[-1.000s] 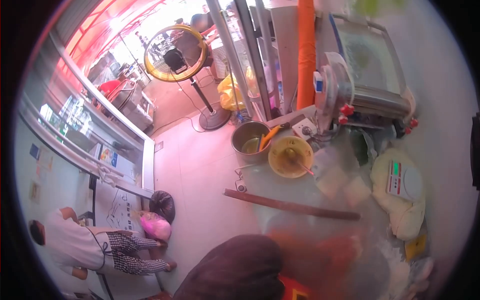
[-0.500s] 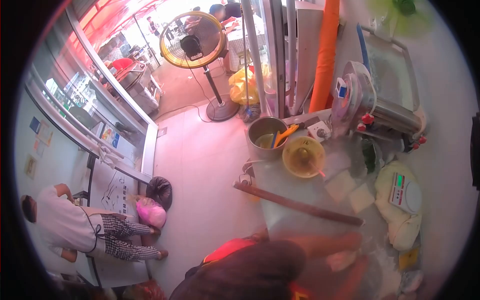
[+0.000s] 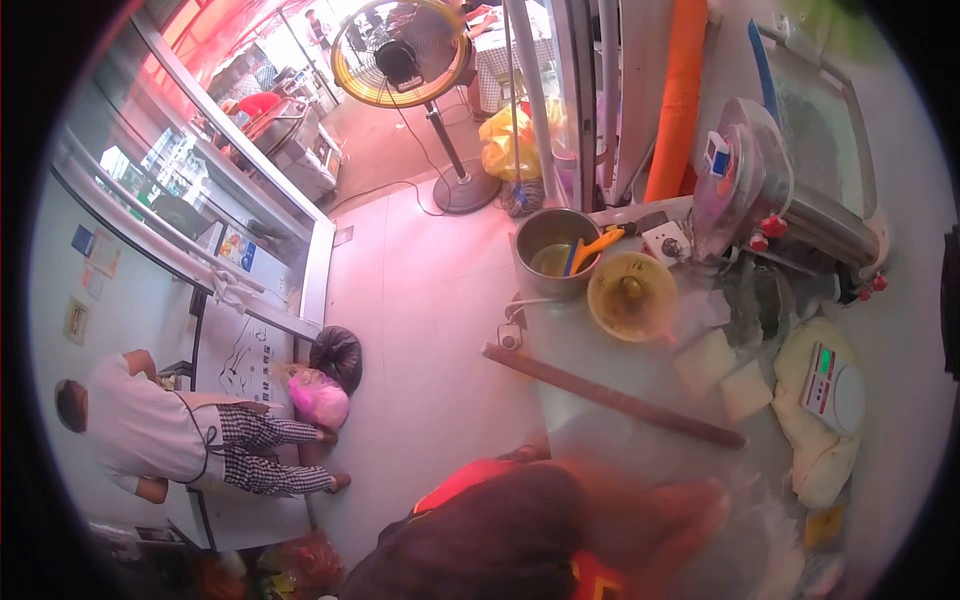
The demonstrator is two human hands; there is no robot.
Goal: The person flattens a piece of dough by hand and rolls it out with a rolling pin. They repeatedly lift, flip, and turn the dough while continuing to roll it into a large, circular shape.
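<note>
Hands (image 3: 706,503) — blurred (grip unclr) — outstretched over tbl (image 3: 568,338), nr rod (image 3: 612,395).

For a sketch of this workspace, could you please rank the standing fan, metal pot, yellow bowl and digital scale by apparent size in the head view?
1. Standing fan, clearly the largest
2. Metal pot and yellow bowl, too alike to rank
3. Digital scale, the smallest

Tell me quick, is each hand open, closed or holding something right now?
Left hand: cannot be told.
Right hand: cannot be told.
One blurred hand shows over the worktable; its side and grip are unclear.
</note>
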